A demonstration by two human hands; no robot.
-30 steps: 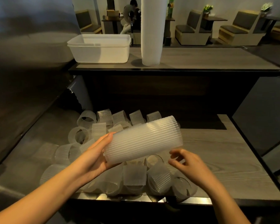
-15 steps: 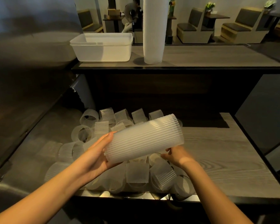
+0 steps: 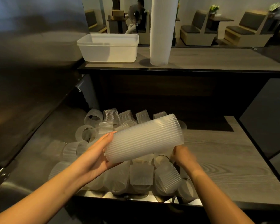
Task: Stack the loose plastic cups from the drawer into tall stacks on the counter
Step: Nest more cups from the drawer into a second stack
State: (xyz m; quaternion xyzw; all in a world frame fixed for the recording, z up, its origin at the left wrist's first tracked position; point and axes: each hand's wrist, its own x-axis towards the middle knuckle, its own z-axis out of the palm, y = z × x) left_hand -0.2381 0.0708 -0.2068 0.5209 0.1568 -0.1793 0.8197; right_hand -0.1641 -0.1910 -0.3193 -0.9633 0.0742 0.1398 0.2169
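Head view: my left hand (image 3: pixel 95 156) cradles a short stack of nested cups (image 3: pixel 145 139) from underneath, palm up, fingers curled loosely around its closed end, thumb on top. I hold it lying almost sideways, open mouth tilted up and to the right, so the next cup can slide straight in. My right hand (image 3: pixel 182 155) is down under that open end, in the pile of loose cups (image 3: pixel 141 174) in the drawer (image 3: pixel 136 195); the fingers are hidden behind the stack, so I cannot tell whether they have closed on a cup (probably reaching for one). Loose cups lie every way, some on their sides, some mouth up, filling the left part of the drawer. On the counter (image 3: pixel 217 59) above, one tall stack (image 3: pixel 161 34) stands upright, just beside a white tub (image 3: pixel 109 49). Cups are frosted, translucent plastic with fine vertical ribs, slightly tapered, so they nest tight. Many remain loose.
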